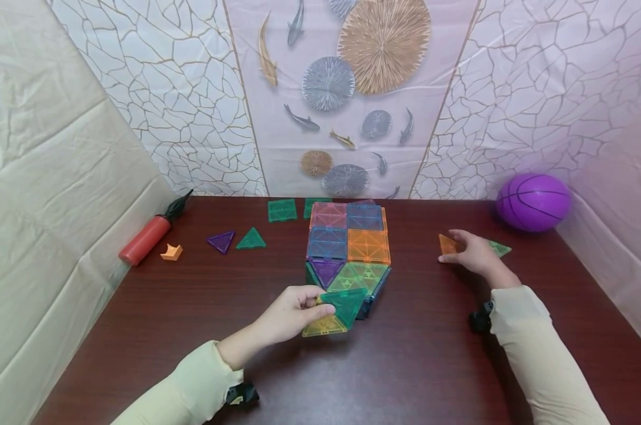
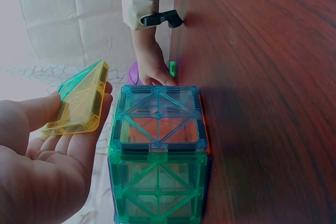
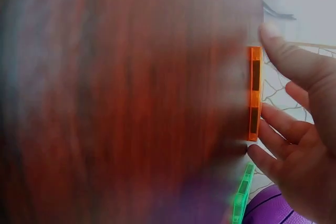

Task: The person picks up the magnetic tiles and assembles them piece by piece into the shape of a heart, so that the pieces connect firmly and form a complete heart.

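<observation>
My left hand (image 1: 291, 313) pinches two joined triangular magnetic tiles between thumb and fingers, a green tile (image 1: 347, 304) and a yellow tile (image 2: 79, 106). They are raised in front of a block-like structure of translucent magnetic tiles (image 1: 368, 245). The structure has square tiles on top and sloping triangular tiles at its near end. Off to the right, my right hand (image 1: 474, 254) reaches over an orange triangular tile (image 3: 255, 93) lying on the table. Its thumb and fingers are spread about that tile, fingertips at or close to its surface. A light green triangular tile (image 1: 499, 248) lies beside this hand.
Left of the structure lie a purple triangle (image 1: 222, 242), a green triangle (image 1: 251, 238) and a green square tile (image 1: 282, 210). A red hand pump (image 1: 147, 237) and a small orange piece (image 1: 172, 252) are farther left. A purple ball (image 1: 534, 202) sits at the back right.
</observation>
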`<state>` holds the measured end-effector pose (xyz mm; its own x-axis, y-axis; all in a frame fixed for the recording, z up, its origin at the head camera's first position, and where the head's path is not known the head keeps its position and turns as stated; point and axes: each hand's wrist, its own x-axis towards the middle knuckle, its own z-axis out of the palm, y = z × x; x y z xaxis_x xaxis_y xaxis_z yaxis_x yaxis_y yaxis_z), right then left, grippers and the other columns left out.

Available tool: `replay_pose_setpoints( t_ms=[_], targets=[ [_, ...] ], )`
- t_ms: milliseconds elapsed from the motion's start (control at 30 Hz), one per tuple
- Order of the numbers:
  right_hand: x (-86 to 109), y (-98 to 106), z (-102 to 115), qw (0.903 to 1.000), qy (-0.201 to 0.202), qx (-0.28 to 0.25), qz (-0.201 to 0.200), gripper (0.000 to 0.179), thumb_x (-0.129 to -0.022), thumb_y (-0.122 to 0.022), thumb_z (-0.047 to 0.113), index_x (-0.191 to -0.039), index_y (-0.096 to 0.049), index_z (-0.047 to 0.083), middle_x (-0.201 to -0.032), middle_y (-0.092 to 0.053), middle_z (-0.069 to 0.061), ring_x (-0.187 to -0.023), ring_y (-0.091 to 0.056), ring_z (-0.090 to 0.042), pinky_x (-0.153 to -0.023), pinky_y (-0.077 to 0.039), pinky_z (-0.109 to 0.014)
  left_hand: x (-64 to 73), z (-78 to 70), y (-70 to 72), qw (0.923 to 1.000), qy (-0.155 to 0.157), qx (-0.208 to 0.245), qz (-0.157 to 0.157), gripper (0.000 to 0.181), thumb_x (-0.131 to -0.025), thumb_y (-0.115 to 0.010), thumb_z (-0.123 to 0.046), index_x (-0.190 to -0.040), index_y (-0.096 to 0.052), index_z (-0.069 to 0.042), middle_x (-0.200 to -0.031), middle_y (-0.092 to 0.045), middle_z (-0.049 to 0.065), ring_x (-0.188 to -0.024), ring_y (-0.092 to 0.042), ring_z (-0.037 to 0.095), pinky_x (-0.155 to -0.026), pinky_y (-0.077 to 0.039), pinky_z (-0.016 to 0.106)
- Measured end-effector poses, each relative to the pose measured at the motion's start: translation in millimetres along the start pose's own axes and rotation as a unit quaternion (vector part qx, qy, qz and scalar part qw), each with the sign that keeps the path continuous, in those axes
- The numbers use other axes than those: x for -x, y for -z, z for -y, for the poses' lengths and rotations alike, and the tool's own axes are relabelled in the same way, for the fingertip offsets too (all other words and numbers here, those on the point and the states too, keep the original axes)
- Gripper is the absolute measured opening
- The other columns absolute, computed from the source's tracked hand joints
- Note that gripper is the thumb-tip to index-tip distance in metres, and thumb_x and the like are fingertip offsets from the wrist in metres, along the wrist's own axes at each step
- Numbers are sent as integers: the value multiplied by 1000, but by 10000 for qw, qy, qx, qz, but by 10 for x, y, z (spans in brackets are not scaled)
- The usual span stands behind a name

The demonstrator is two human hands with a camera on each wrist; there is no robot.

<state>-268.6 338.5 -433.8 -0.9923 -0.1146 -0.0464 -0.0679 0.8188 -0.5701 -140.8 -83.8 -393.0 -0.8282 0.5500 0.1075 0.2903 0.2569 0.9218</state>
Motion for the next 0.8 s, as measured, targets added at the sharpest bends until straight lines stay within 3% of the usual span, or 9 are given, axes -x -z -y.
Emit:
replay_pose_setpoints(
  t_ms=[167,367,533,800],
  targets=[
    [-10,-18,-6,9997,33,233,4,77,-82,-76,26,-136,-40,-15,-131,-46,-39,-117,-45,-49,-100,-34,-61,-4,15,-2,10000,-16,-61,-59,34,-91,-67,-17,-68,-44,-7,-55,-27,-6,-49,-23,5,-51,-25,21],
    [18,-25,11,9992,182,346,-18,87,-79,-78,30,-136,-36,-20,-128,-37,-39,-111,-41,-46,-97,-35,-61,-3,15,-1,9999,3,-98,-77,34,-92,-66,-17,-68,-44,-8,-55,-27,-6,-50,-23,6,-51,-25,21],
    [78,-25,45,9989,273,381,-71,89,-78,-79,34,-136,-36,-19,-123,-42,-38,-106,-46,-45,-93,-38,-60,-4,3,-1,9999,66,-101,-87,33,-92,-66,-17,-68,-45,-8,-55,-27,-6,-50,-24,6,-51,-26,21],
    [331,-64,402,9984,496,104,-245,88,-79,-78,36,-139,-33,-11,-106,-57,-27,-88,-57,-32,-74,-48,-43,-12,-26,10,9998,42,-72,-169,27,-92,-66,-17,-73,-51,-5,-55,-28,-5,-49,-23,7,-50,-25,22]
  ],
)
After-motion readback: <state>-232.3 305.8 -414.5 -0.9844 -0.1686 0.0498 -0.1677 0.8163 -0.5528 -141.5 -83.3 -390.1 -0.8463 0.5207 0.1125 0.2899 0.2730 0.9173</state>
